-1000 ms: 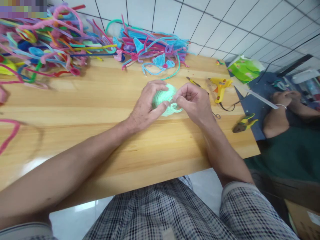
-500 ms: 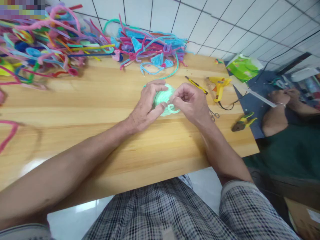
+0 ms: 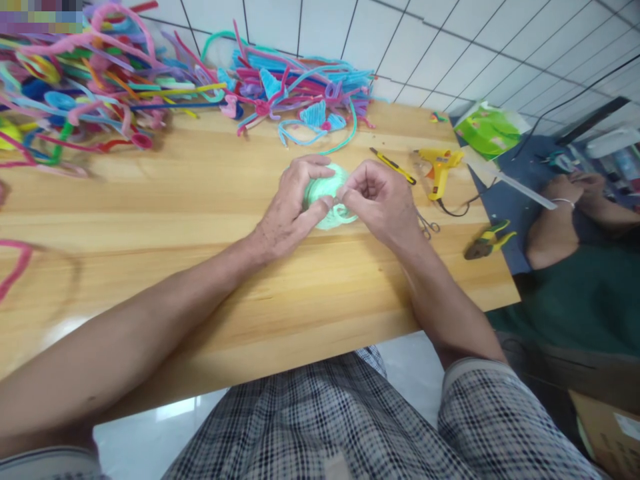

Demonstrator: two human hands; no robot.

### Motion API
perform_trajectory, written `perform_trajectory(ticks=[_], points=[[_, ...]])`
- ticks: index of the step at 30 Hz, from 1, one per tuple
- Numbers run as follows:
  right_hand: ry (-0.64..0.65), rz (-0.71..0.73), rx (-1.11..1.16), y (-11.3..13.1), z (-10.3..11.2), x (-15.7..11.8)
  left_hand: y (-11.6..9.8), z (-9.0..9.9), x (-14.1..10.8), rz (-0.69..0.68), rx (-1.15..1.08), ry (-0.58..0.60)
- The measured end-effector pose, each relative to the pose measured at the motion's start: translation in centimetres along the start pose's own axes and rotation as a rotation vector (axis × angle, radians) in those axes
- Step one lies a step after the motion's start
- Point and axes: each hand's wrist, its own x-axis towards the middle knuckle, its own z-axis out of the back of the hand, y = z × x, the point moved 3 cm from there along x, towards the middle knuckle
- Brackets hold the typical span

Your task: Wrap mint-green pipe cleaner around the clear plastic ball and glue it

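A round mint-green coil of fuzzy strand (image 3: 327, 190) lies on the wooden table between my hands. My left hand (image 3: 300, 207) grips its left side, fingers over the top edge and thumb on the front. My right hand (image 3: 377, 200) is pinched at the coil's right side, thumb and forefinger together beside a small loop of the strand. What exactly the right fingertips hold is too small to tell. Scissors (image 3: 428, 225) show partly from behind my right hand. A yellow craft knife (image 3: 393, 165) rests just beyond it.
Colourful fuzzy stems (image 3: 300, 83) are heaped along the tiled wall and at the back left. On the right are a yellow glue gun (image 3: 439, 170), pliers (image 3: 487, 243) and a green packet (image 3: 489, 132). Another person's hands (image 3: 575, 190) are beyond the table's right edge.
The view has shifted slightly. Both hands keep nearly the same grip around the mint-green coil.
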Motion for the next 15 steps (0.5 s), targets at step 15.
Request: perform_trajectory(ticks=[15], points=[[-0.011,-0.036,-0.006,-0.18,-0.09,0.09,0.06,0.32,0.36,-0.005,-0.044,-0.015]])
